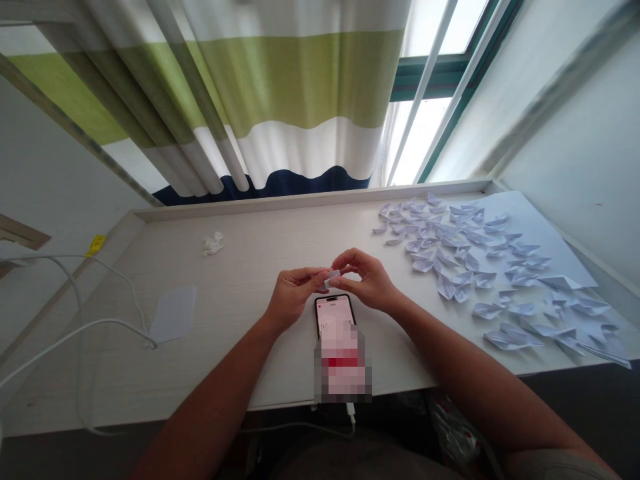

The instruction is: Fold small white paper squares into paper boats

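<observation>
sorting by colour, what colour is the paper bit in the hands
White, seen in the head view: small folded paper pinched by both hands.

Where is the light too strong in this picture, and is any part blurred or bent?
Head view: the window is overexposed to white; the phone is partly pixelated; wall lines bend at the edges from the wide lens; the hands, left and right, and the small paper look fairly sharp.

tabletop (260,373): is looking like pale laminate with a faint wood grain, matt and smooth.
folded piece (332,277): is showing as thin white paper, matt, sharply creased.
paper boats (465,260): are appearing as matt white paper.
phone (334,313): is gleaming with a glossy glass screen.
curtain (280,100): is hanging as soft matt cloth.
cable (75,333): is looking like smooth white plastic.
</observation>
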`<state>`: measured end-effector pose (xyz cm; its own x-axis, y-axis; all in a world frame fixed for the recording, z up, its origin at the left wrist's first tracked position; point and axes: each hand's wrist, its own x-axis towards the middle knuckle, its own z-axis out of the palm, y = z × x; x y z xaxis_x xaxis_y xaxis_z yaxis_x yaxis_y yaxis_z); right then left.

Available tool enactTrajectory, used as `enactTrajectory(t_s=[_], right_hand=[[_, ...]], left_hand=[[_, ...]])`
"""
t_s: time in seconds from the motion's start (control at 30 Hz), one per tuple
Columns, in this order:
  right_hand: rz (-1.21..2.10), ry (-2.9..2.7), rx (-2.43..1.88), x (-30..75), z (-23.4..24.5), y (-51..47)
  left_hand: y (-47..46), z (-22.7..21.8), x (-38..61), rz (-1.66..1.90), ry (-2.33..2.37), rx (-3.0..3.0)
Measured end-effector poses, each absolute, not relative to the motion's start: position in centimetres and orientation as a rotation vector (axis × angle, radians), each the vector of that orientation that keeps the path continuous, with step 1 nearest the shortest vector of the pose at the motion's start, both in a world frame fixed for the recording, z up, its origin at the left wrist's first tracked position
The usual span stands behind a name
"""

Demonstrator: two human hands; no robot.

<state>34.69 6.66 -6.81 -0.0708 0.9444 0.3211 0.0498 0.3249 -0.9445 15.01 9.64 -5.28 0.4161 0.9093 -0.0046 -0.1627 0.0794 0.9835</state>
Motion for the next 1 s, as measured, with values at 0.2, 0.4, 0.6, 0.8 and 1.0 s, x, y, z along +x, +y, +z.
enactTrajectory(t_s=[0.2, 0.4, 0.6, 0.8, 1.0], right_hand=[[0.979, -1.434, -0.988, 34.8, -6.5, 6.6], [1.206, -1.261, -0.959, 34.7, -6.3, 6.7], [1.283, -1.181, -0.897, 34.5, -6.2, 6.7], [1.186, -1.242, -0.932, 34.6, -6.4, 6.7], [1.110, -1.342, -1.038, 34.7, -6.5, 6.7]], left_hand=[[9.5, -5.6, 14.9, 0.862, 0.701, 1.235], [9.6, -5.6, 15.0, 0.821, 0.675, 1.239], [9.7, -5.7, 15.2, 0.833, 0.710, 1.254], [9.6, -6.2, 15.3, 0.916, 0.777, 1.371], [9.5, -6.3, 15.3, 0.953, 0.873, 1.492]])
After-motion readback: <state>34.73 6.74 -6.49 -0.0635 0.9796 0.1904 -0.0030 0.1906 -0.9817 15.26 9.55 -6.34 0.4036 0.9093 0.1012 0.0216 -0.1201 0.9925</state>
